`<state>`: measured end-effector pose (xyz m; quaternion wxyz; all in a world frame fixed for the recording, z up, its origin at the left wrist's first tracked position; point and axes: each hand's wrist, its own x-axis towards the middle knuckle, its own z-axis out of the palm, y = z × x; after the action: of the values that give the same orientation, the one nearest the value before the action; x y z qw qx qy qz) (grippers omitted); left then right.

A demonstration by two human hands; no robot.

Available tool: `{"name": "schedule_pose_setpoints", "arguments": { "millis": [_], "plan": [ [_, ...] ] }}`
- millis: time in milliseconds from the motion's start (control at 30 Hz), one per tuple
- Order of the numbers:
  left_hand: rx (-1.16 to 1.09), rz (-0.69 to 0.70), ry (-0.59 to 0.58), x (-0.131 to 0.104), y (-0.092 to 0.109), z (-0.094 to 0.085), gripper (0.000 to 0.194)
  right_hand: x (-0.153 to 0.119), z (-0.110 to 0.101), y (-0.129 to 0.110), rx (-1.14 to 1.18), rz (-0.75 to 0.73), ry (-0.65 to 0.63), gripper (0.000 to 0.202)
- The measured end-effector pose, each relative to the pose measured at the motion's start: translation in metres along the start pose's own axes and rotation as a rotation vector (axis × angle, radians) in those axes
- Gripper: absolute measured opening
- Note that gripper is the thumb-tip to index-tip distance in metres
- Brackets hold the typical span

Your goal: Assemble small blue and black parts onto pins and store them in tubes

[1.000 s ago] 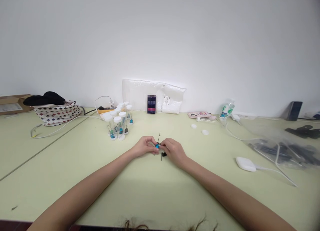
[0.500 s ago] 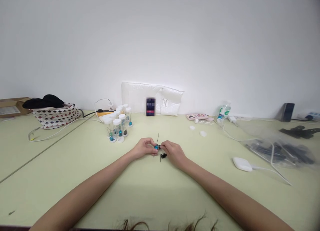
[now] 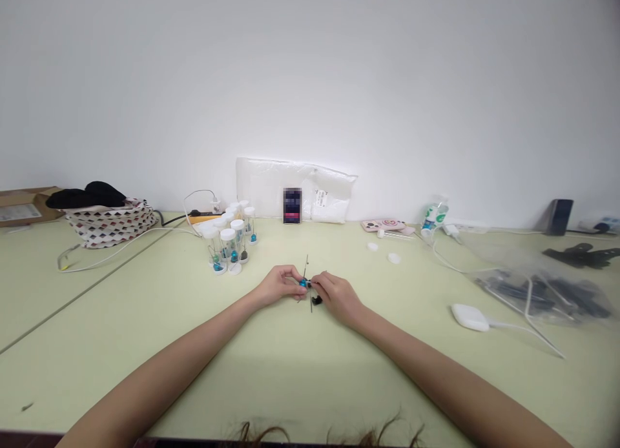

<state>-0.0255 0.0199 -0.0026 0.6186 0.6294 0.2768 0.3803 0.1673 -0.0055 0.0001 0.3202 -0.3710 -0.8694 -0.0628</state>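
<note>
In the middle of the table, my left hand [image 3: 281, 285] pinches a small blue part [image 3: 303, 283] with a thin dark rod [image 3: 306, 266] rising from it. Close beside it on the right, my right hand [image 3: 338, 296] has its fingers pinched together at the dark end of the same small assembly. What exactly those fingertips grip is too small to make out. A small black piece [image 3: 316, 300] and another thin rod [image 3: 311, 305] show just below the fingertips.
Several clear tubes with white caps [image 3: 227, 235] hold similar blue parts at the left. A phone [image 3: 292, 206] leans against a white padded bag [image 3: 261, 177]. White caps [image 3: 394, 258], a clear tube [image 3: 398, 235], a white charger [image 3: 469, 317] and a plastic bag [image 3: 547, 293] lie rightward.
Both hands keep nearly the same grip and place around the small blue part. The whole view has shifted very slightly.
</note>
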Motion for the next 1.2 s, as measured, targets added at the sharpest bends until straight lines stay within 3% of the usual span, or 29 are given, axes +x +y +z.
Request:
{"name": "schedule_pose_setpoints", "arguments": {
  "millis": [400,733,1200],
  "plan": [
    [-0.009,0.019,-0.007,-0.0001,0.0012,0.0003,0.03,0.0006,-0.002,-0.0003,0.092,-0.007,0.004,0.018],
    [0.006,-0.002,-0.001,-0.001,0.0035,0.0006,0.031,0.0009,-0.0044,-0.0028,-0.052,-0.004,0.017,0.023],
    [0.008,-0.007,-0.001,-0.0004,0.0013,-0.0001,0.031,0.0012,-0.0015,-0.0027,-0.08,-0.021,0.048,0.023]
  ]
}}
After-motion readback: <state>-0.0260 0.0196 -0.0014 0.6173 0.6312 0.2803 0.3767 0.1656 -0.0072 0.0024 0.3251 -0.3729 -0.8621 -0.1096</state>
